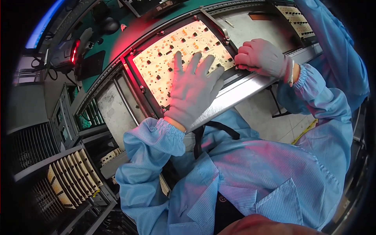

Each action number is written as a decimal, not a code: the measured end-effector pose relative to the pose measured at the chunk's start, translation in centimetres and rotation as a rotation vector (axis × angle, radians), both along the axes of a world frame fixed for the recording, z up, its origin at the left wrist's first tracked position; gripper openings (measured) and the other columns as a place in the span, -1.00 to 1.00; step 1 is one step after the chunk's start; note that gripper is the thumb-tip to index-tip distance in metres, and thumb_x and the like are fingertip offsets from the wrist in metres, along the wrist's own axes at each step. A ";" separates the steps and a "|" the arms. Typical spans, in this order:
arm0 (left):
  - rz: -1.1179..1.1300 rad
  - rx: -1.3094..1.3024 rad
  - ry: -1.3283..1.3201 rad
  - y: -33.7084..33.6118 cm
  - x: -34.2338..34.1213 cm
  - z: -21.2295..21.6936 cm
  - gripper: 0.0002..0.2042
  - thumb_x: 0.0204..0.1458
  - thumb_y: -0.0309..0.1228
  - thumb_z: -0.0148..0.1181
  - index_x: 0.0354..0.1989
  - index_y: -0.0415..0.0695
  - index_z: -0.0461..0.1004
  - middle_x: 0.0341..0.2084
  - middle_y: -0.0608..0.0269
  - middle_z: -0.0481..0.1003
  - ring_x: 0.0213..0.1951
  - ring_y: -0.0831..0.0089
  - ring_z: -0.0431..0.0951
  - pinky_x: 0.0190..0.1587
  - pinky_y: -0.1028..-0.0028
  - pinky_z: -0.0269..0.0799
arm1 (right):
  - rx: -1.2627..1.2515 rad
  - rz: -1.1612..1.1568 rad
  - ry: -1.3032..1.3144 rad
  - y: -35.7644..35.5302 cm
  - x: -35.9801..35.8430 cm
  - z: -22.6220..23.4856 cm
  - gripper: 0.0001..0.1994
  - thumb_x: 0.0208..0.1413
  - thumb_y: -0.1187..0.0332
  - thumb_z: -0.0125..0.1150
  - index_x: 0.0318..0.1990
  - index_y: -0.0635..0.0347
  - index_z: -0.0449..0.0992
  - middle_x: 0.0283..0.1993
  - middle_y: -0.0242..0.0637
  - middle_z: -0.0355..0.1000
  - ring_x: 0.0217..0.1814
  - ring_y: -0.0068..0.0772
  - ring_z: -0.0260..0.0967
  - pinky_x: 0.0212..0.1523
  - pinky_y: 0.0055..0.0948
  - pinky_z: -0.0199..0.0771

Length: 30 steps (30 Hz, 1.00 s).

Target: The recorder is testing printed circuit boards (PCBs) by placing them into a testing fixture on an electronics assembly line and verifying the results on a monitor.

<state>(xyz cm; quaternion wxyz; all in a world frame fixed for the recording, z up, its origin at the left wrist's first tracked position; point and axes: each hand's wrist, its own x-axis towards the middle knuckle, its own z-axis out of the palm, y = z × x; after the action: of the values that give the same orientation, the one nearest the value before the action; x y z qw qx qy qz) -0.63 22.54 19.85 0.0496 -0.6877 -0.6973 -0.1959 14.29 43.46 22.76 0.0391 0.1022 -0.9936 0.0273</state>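
Green bench surface (192, 6) lies beyond the black frame (140, 80), which serves as landmark; a rack of pale boards (74, 178) stands lower left of it. Pale circuit board (164, 64), dotted with black components, lies face up inside the frame; surrounding edges and posts presumably keep it from sliding. Bright metal rail (239, 92) runs along the frame's near side, probably as guide or support.

Left hand (194, 86), gloved: palm down across the frame's near side, fingers extended and spread over the board, nothing grasped. Reads as light steadying; components between the fingers would explain the spread. Actual contact pressure cannot be judged.

Right hand (266, 58), gloved: at the frame's right edge, fingers curled inward, likely working at or bracing that corner. Fingertips hidden; cannot tell whether anything is pinched.
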 end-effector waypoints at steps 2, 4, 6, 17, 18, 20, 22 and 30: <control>0.002 0.003 -0.001 0.0 -0.1 0.0 -0.71 0.08 -0.13 0.07 -0.06 0.14 0.53 0.07 0.23 0.42 0.19 0.14 0.30 0.31 -0.17 -0.26 | 0.041 0.052 0.014 0.0 0.3 0.0 -0.83 -0.02 0.25 0.18 -0.29 0.06 0.44 -0.37 -0.34 0.38 -0.30 -0.24 0.36 -0.34 -0.26 0.34; 0.008 0.026 0.010 0.2 0.0 0.0 -0.72 0.06 -0.13 0.09 -0.07 0.15 0.54 0.05 0.25 0.43 0.17 0.15 0.33 0.31 -0.17 -0.23 | 0.098 0.067 0.089 -0.1 0.6 0.0 -0.83 -0.04 0.28 0.18 -0.28 0.06 0.44 -0.37 -0.35 0.39 -0.29 -0.25 0.37 -0.34 -0.29 0.35; 0.012 0.035 0.032 0.3 0.0 0.1 -0.72 0.06 -0.14 0.11 -0.07 0.16 0.54 0.03 0.25 0.44 0.16 0.15 0.33 0.31 -0.17 -0.22 | 0.151 0.096 0.131 0.1 0.6 -0.1 -0.85 0.01 0.26 0.15 -0.27 0.05 0.45 -0.36 -0.34 0.38 -0.27 -0.27 0.37 -0.32 -0.31 0.37; 0.126 0.102 -0.037 -6.9 -3.3 2.1 -0.80 0.01 -0.37 0.20 -0.18 -0.09 0.53 -0.13 0.22 0.51 0.07 0.18 0.42 0.25 0.01 0.05 | -0.190 -0.103 0.072 -1.0 -1.9 0.8 -0.72 -0.03 0.19 0.26 -0.23 0.14 0.45 -0.26 -0.27 0.38 -0.18 -0.11 0.33 -0.22 -0.23 0.32; 0.130 0.104 -0.053 -8.3 -4.2 1.9 -0.80 -0.01 -0.41 0.21 -0.18 -0.10 0.53 -0.14 0.22 0.51 0.06 0.16 0.42 0.25 0.01 0.06 | -0.166 -0.081 0.045 -2.0 -2.4 2.0 -0.63 -0.07 0.12 0.28 -0.18 0.17 0.44 -0.15 -0.22 0.37 -0.09 -0.07 0.31 -0.14 -0.20 0.32; 0.147 0.117 -0.030 -10.2 -4.9 1.7 -0.76 -0.14 -0.48 0.31 -0.24 -0.11 0.51 -0.18 0.30 0.49 -0.01 0.19 0.45 0.17 0.03 0.19 | -0.236 -0.030 0.087 -1.9 -3.2 1.3 -0.59 -0.07 0.10 0.28 -0.15 0.17 0.44 -0.10 -0.21 0.37 -0.05 -0.06 0.31 -0.09 -0.20 0.32; 0.165 0.085 -0.041 -11.3 -4.6 1.8 -0.76 -0.13 -0.46 0.31 -0.24 -0.10 0.51 -0.18 0.31 0.49 -0.01 0.19 0.44 0.16 0.02 0.20 | -0.306 -0.060 0.055 -1.3 -3.2 1.2 -0.51 -0.07 0.05 0.28 -0.07 0.18 0.43 0.03 -0.16 0.35 0.08 -0.04 0.29 0.07 -0.24 0.28; 0.095 0.100 -0.179 -9.8 -4.8 1.5 -0.70 -0.24 -0.52 0.36 -0.25 -0.09 0.53 -0.28 0.30 0.50 -0.04 0.21 0.46 0.17 0.04 0.20 | -0.204 -0.099 0.109 -2.3 -3.1 0.5 -0.57 -0.04 0.07 0.27 -0.08 0.14 0.44 0.03 -0.16 0.34 0.09 -0.02 0.27 0.09 -0.18 0.23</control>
<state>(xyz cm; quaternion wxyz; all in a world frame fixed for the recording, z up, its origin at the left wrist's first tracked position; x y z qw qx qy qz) -5.46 12.78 21.37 0.0305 -0.6303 -0.7200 -0.2887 11.19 41.16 23.29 0.1043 0.0499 -0.9859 0.1209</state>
